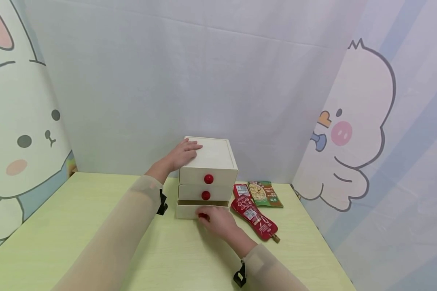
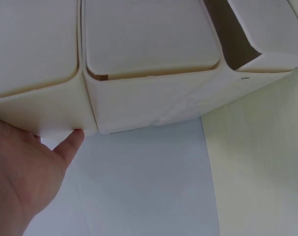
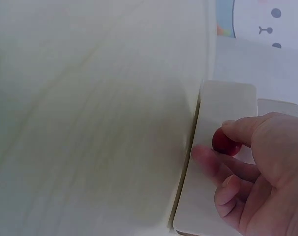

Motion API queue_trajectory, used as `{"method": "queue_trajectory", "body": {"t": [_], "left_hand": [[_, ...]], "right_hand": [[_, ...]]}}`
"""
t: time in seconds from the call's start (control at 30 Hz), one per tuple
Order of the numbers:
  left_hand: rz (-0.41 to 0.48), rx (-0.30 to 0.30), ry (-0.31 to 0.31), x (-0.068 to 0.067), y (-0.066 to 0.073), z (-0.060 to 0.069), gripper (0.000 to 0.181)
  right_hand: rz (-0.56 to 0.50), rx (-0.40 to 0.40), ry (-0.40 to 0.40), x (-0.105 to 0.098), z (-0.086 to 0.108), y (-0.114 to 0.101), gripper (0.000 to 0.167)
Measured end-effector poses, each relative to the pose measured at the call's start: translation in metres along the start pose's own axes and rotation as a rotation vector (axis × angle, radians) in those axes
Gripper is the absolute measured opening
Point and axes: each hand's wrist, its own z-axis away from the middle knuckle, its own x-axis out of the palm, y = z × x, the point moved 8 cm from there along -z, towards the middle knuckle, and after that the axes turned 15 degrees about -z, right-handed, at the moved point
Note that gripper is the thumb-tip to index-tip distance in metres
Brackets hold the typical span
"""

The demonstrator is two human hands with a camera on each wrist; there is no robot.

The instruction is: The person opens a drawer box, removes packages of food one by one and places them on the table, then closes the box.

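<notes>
A small white cabinet (image 1: 215,152) with three stacked drawers stands toward the back of the table. My left hand (image 1: 183,154) rests on its top left edge, fingers stretched over the top; in the left wrist view the thumb touches the cabinet's side. Pulled partly out, the bottom drawer (image 1: 186,211) shows a dark gap above its front. With thumb and fingers my right hand (image 1: 218,221) pinches that drawer's red knob (image 3: 224,142). Above it, the middle drawer's red knob (image 1: 205,195) and the top drawer's red knob (image 1: 208,179) are untouched. The bottom drawer's inside is mostly hidden.
Right of the cabinet, a red spouted pouch (image 1: 253,216) lies on the pale yellow table (image 1: 160,250). Behind it are a green and brown food packet (image 1: 266,194) and another red packet (image 1: 241,190). A pale curtain (image 1: 131,93) hangs behind the table.
</notes>
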Motion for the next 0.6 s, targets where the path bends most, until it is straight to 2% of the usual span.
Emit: {"method": "queue_trajectory", "body": {"t": [0.23,0.37,0.6], "left_hand": [[0.010,-0.002,-0.001,0.000,0.001,0.002,0.060],[0.020,-0.003,0.000,0.000,0.001,0.004,0.060],[0.025,0.005,0.000,0.001,0.000,0.001,0.060]], "right_hand": [[0.002,0.025,0.007,-0.001,-0.004,0.003,0.022],[0.022,0.019,0.036,-0.003,-0.007,0.003,0.022],[0.032,0.033,0.052,-0.005,-0.013,0.006,0.022]]}}
